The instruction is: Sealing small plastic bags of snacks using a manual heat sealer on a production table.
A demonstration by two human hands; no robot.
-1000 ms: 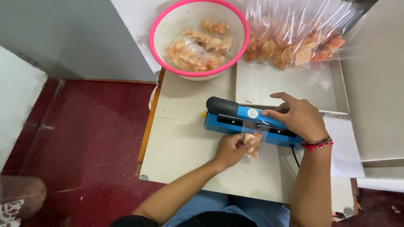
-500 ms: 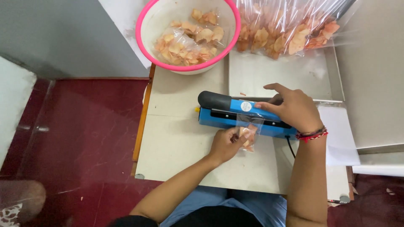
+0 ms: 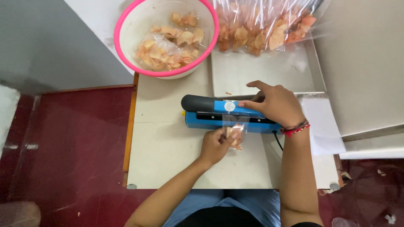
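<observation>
Left hand (image 3: 214, 145) holds snack bag (image 3: 235, 135) in blue sealer (image 3: 229, 114)

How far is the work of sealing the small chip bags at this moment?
Done: several filled small bags lie in the pink bowl. In hand: the left hand holds one small bag of chips with its top in the blue sealer, and the right hand presses the sealer's arm down. Left: the large clear bag behind holds many loose chips not yet packed.
</observation>
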